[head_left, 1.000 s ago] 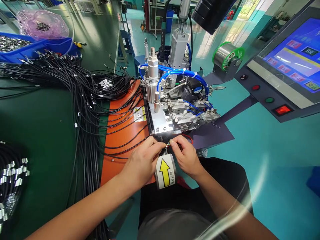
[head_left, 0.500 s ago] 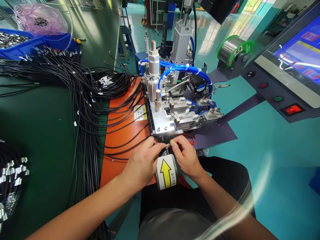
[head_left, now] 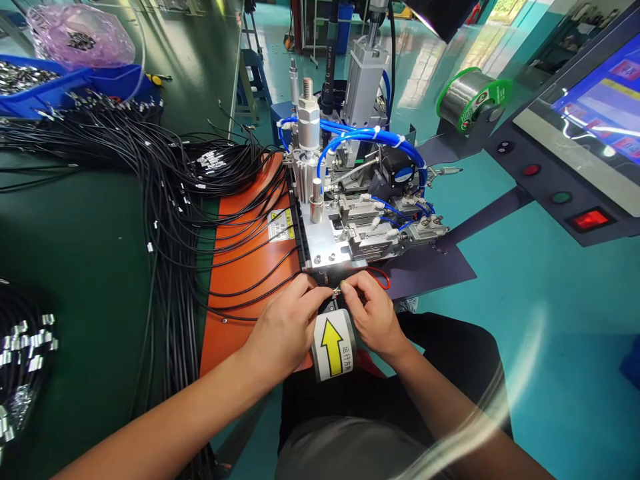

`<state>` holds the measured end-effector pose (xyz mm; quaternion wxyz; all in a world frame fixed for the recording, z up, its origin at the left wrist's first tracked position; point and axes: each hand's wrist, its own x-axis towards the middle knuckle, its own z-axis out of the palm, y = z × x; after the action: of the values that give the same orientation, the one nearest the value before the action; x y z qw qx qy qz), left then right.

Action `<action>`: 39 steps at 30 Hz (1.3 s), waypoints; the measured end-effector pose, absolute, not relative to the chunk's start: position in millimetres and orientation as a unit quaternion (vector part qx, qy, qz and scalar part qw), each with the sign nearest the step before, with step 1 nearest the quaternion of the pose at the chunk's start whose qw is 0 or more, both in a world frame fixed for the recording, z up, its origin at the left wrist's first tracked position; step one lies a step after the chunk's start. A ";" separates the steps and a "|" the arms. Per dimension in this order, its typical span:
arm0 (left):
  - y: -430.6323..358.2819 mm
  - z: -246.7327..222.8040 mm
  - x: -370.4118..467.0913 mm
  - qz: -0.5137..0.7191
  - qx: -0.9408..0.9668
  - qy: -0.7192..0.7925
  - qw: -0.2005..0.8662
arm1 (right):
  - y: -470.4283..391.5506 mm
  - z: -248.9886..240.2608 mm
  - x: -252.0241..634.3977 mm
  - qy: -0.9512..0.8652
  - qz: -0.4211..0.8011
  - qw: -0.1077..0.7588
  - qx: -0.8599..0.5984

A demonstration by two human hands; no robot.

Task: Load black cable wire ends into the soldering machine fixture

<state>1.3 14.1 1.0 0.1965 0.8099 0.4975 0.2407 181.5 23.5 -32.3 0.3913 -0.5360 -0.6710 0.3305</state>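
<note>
My left hand [head_left: 283,323] is closed in a pinch at the front edge of a metal machine [head_left: 345,223], apparently on the end of a black cable whose length is hidden by the hand. From the other side my right hand [head_left: 374,312] pinches the thin coloured wires [head_left: 337,291] at that end, thumb and forefinger together. The fingertips of both hands almost meet. Just below them is a rounded cover [head_left: 333,345] bearing a yellow arrow. Several black cables [head_left: 245,293] run across an orange plate [head_left: 235,263] to the machine's left edge.
A large bundle of black cables [head_left: 175,313] lies on the green table [head_left: 100,247]. Behind it stands a blue bin [head_left: 95,87] of small metal parts. To the right are a solder wire spool [head_left: 463,103] and a control panel [head_left: 565,180] with a lit red switch.
Both hands keep their pinch at the same spot, with barely any finger movement. The spool and control panel appear shifted slightly rightward in the picture.
</note>
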 end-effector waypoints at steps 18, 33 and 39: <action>14.7 0.1 2.3 0.224 0.812 0.507 0.183 | 19.9 -34.6 179.5 -0.688 0.297 0.426 -0.508; 15.5 0.7 2.4 0.207 0.815 0.507 0.190 | 20.1 -36.7 178.8 -0.662 0.324 0.424 -0.526; 14.2 0.9 1.7 0.188 0.828 0.505 0.158 | 19.7 -37.5 179.0 -0.666 0.318 0.431 -0.519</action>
<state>1.7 14.2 0.9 0.1583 0.8275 0.5048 0.1881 179.0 19.7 -37.5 0.4313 -0.5188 -0.6660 0.3183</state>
